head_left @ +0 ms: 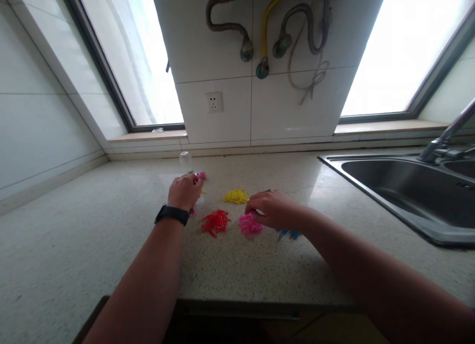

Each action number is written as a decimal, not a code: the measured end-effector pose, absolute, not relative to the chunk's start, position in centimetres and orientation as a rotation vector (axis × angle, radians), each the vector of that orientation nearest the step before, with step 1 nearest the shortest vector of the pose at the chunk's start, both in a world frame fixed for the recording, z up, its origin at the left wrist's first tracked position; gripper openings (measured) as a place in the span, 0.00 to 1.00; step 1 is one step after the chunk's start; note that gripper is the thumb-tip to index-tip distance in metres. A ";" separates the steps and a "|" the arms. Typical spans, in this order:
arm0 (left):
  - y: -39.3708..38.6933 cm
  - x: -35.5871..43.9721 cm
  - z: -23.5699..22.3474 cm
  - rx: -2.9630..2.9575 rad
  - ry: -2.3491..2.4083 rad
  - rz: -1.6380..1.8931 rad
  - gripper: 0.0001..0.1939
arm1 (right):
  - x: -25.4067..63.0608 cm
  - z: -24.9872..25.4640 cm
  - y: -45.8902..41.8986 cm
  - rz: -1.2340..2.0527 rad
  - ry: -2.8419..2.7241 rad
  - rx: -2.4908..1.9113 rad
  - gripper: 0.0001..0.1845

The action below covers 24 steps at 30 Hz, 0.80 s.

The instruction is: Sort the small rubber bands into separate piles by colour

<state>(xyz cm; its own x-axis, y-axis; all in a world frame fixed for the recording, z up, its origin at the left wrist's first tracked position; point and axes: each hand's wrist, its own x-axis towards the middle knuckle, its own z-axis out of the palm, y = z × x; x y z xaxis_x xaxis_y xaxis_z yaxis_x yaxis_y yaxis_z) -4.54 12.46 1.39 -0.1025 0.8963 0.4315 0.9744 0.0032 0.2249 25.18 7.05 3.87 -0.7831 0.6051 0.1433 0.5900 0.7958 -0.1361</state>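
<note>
My left hand (184,191), with a dark watch (172,215) on its wrist, is closed near a small pink item (201,175). Its fingertips are partly hidden, so what they hold does not show. Just behind it stands a clear cup-like container (185,159). Closed with fingers bent down, my right hand (272,209) is over a pile of pink bands or strands (250,225); anything in its pinch is hidden. Similar piles lie around: yellow (236,196), red (215,222) and blue (290,233), the blue one partly covered by my right hand.
The speckled counter (230,270) ends at a front edge below my arms. To the right is a steel sink (393,185) with a tap (441,145). Behind, the tiled wall carries a socket (214,102) and hoses with valves (262,67), between two windows.
</note>
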 end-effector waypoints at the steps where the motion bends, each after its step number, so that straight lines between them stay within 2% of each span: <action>1: 12.7 -4.8 1.1 -1.972 -2.107 -0.672 0.19 | 25.2 3.9 7.0 0.120 -2.800 -0.943 0.12; 14: 13.9 -5.7 -0.9 -2.177 -2.163 -0.382 0.21 | 24.9 4.3 6.5 0.107 -2.781 -0.953 0.12; 24: 13.5 -5.7 -0.4 -2.120 -2.192 -0.378 0.19 | 24.8 4.4 6.4 0.098 -2.806 -0.950 0.12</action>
